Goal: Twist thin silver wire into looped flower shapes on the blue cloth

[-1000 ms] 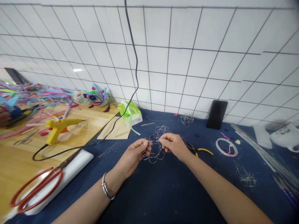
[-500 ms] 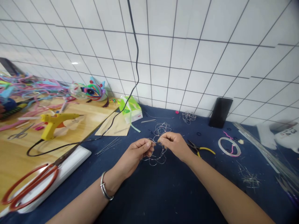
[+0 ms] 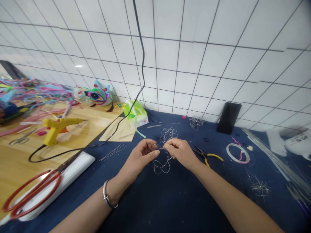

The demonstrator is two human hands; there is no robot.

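Observation:
Between my hands hangs a thin silver wire ring [image 3: 162, 168] bent into petal-like loops, with small pinkish spots along it. My left hand [image 3: 143, 154] has its fingers curled and its thumb stretched along the ring's upper left edge, gripping the wire there. Opposite it, the thumb and forefinger of my right hand [image 3: 178, 150] pinch the wire at the upper right. Just behind the fingertips lies another looped wire piece [image 3: 168, 133] on the dark blue cloth [image 3: 155, 207]. Yellow-handled pliers [image 3: 208, 156] rest right of my right hand.
A yellow glue gun [image 3: 57, 127], large red-handled scissors [image 3: 36, 194] and loose wire lengths [image 3: 113, 152] lie to the left. A tissue pack [image 3: 137, 113] stands behind. To the right are a black phone [image 3: 228, 118], a white ring [image 3: 238, 153] and wire scraps [image 3: 259, 186].
My left hand's fingers have lifted and loosened slightly, the thumb now straighter along the wire. The wire ring has shifted a little between my hands; my right hand keeps its pinch.

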